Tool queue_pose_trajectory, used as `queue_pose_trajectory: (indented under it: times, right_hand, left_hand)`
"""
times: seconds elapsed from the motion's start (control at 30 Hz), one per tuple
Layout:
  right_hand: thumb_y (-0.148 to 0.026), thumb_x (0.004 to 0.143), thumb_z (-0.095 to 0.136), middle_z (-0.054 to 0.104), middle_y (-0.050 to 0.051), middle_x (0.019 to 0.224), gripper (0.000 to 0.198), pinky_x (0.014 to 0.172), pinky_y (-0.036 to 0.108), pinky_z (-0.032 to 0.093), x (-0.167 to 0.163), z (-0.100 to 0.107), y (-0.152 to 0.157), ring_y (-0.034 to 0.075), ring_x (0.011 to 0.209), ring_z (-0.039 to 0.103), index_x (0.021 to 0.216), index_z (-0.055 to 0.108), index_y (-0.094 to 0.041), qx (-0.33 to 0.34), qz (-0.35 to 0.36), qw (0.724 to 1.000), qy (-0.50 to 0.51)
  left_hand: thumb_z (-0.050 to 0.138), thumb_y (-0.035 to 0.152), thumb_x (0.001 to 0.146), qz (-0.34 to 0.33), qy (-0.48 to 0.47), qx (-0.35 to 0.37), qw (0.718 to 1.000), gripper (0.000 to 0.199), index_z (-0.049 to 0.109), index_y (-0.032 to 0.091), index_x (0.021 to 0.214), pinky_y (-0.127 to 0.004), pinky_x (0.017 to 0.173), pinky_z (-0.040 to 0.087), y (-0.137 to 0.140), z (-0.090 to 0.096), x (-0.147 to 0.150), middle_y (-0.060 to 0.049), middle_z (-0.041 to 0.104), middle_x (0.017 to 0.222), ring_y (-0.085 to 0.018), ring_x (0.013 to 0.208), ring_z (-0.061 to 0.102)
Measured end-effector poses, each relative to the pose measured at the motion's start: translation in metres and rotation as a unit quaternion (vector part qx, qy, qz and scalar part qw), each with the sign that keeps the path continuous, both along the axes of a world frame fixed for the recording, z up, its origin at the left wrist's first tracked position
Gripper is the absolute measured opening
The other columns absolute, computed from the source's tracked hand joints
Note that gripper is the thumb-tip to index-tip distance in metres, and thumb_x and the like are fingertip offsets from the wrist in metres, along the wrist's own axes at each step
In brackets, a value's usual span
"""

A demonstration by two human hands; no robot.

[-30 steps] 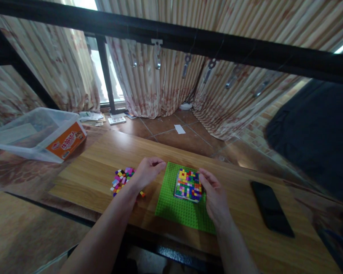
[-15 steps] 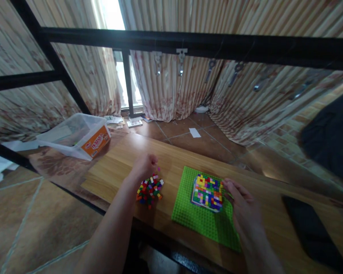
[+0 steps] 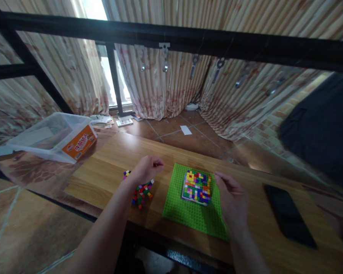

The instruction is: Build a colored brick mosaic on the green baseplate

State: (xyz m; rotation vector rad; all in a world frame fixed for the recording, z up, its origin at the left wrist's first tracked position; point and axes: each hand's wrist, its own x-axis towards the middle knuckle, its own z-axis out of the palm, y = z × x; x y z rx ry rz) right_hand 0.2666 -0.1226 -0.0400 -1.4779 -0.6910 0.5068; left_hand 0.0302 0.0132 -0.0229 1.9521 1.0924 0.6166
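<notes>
My left hand (image 3: 148, 168) hovers above the table between the loose bricks and the green baseplate, fingers closed in a pinch. What it holds, if anything, is too small to make out. Beneath its wrist lies a heap of small coloured toy bricks (image 3: 143, 194), partly covered by the forearm. A square block of many-coloured bricks (image 3: 196, 187) rests on the green studded baseplate (image 3: 185, 215). Just right of that block is my right hand (image 3: 231, 194), thumb and fingers drawn together over the plate's right side; their contents cannot be seen.
A black phone (image 3: 290, 217) lies at the right on the wooden table (image 3: 111, 160). Beyond the table's left end stands a clear plastic bin (image 3: 53, 139) with an orange label. A black metal bar (image 3: 174, 34) with hanging clips crosses above.
My left hand has moved right, away from the heap and towards the baseplate. My right hand stays beside the brick block, slightly off its edge. The whole view has shifted a little.
</notes>
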Motion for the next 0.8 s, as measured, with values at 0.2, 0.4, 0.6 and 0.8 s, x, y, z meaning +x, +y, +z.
queue_pose_trajectory:
  times: [0.2,0.4,0.6,0.8]
  right_hand:
    - [-0.034,0.081,0.07,0.072,0.002,0.094,0.009,0.084,0.035,0.05,-0.018,0.015,-0.007,0.02,0.092,0.065,0.085,0.076,-0.028,0.037,0.122,0.981,-0.144]
    - [-0.028,0.085,0.068,0.071,0.003,0.1,0.016,0.089,0.036,0.049,-0.032,0.016,-0.009,0.02,0.098,0.064,0.098,0.075,-0.031,0.034,0.227,0.949,-0.218]
    - [-0.03,0.086,0.067,0.071,0.003,0.099,0.014,0.089,0.037,0.049,-0.032,0.014,-0.008,0.02,0.097,0.065,0.098,0.075,-0.031,0.037,0.236,0.945,-0.222]
    - [-0.032,0.087,0.066,0.071,0.002,0.093,0.01,0.086,0.037,0.049,-0.03,0.016,-0.01,0.02,0.093,0.065,0.093,0.075,-0.03,0.022,0.236,0.942,-0.236]
  left_hand:
    - [0.072,0.029,0.074,-0.113,-0.205,-0.222,0.946,0.019,0.069,0.013,0.082,-0.022,0.064,0.041,-0.029,0.012,0.034,0.001,0.065,0.072,-0.01,0.066,0.054]
    - [0.082,0.032,0.066,-0.155,-0.259,-0.309,0.902,0.03,0.069,0.012,0.085,-0.024,0.071,0.045,-0.037,0.01,0.048,-0.003,0.07,0.081,-0.011,0.074,0.06]
    - [0.084,0.031,0.064,-0.183,-0.265,-0.344,0.882,0.032,0.069,0.013,0.087,-0.025,0.073,0.047,-0.039,0.007,0.052,-0.002,0.07,0.081,-0.012,0.073,0.061]
    - [0.082,0.032,0.067,-0.182,-0.25,-0.324,0.894,0.03,0.07,0.013,0.086,-0.024,0.07,0.045,-0.042,0.01,0.054,-0.001,0.068,0.079,-0.011,0.073,0.059]
